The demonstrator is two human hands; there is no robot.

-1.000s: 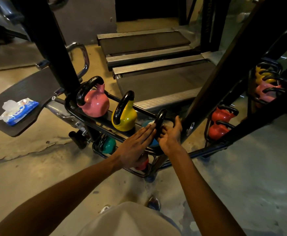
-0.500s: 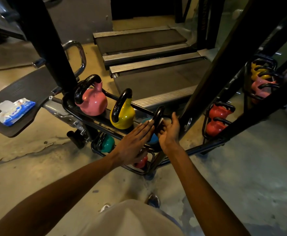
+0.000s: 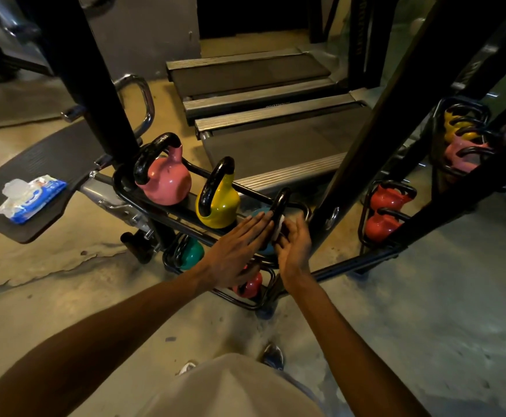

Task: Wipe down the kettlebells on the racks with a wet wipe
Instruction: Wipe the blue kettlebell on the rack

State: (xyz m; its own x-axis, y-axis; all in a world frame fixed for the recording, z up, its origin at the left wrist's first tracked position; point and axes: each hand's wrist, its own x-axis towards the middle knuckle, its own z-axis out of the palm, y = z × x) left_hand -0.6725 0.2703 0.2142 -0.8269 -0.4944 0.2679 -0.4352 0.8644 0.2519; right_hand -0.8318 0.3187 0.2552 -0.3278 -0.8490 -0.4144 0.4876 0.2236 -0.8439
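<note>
Black kettlebell rack (image 3: pixel 125 188), top tier: pink kettlebell (image 3: pixel 167 182), yellow kettlebell (image 3: pixel 220 206), then a blue kettlebell (image 3: pixel 260 212) at the right end. Left hand (image 3: pixel 239 251) lies flat on the blue one, grip released, fingers straight. Right hand (image 3: pixel 295 245) has its grip pinching a white wet wipe (image 3: pixel 278 233) against the black handle (image 3: pixel 280 203). Wipes pack (image 3: pixel 32 198) sits off left on a dark pad.

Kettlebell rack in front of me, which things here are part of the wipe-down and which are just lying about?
Part of the job:
blue kettlebell, steadied by left hand
wet wipe, held on its handle by right hand
pink kettlebell
yellow kettlebell
green kettlebell
wipe pack

Lying about:
treadmills
bench pad
</note>
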